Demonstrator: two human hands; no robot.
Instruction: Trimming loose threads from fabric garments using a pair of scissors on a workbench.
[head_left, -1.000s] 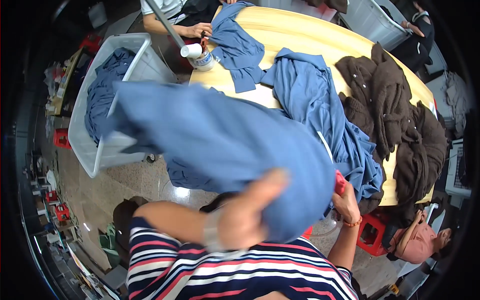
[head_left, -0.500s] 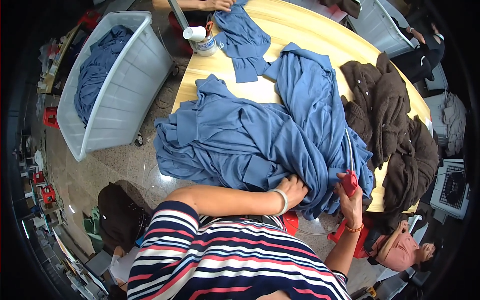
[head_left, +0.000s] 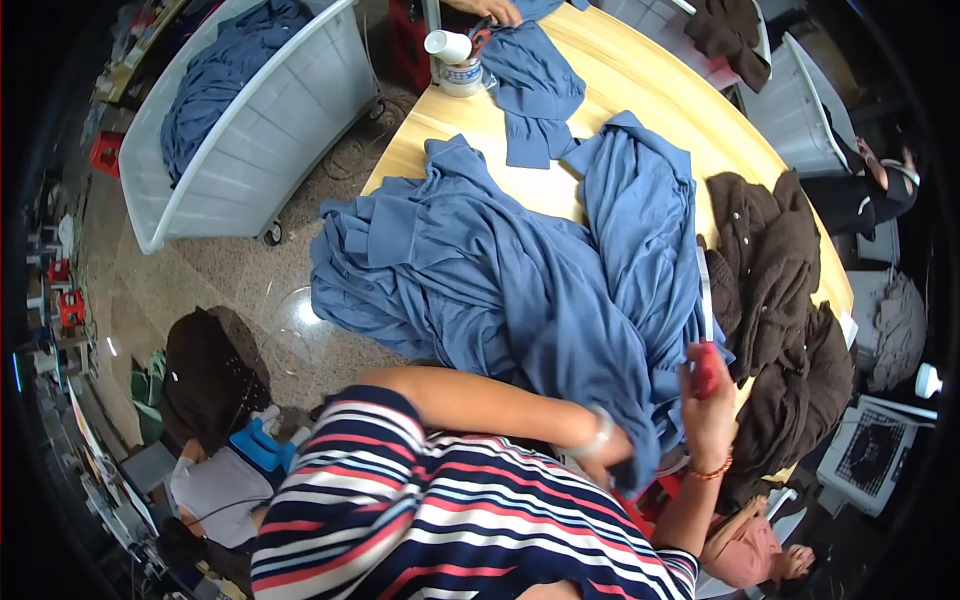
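A heap of blue knit garments (head_left: pixel 480 260) lies across the near part of the table, its lower edge hanging over the front. At that edge my left hand (head_left: pixel 608 458), blurred by motion, is closed on a fold of the blue cloth; its fingertips are partly hidden. To its right, my right hand (head_left: pixel 708 405) grips scissors (head_left: pixel 706 365) by a red handle. Their long narrow metal blades point away from me, over the right side of the heap. The red part is smeared by motion.
Dark brown knitwear (head_left: pixel 775 270) is piled along the right of the wooden table (head_left: pixel 640 65). A jar (head_left: pixel 461 78) with a white cup stands at the back left, near another person's hand (head_left: pixel 485 10). A wheeled grey bin (head_left: pixel 290 115) holds blue garments. Other people sit nearby.
My left hand has moved right and nearer to me, drawing blue cloth over the table edge. My right hand has shifted slightly nearer, still holding the scissors. The view has turned a little.
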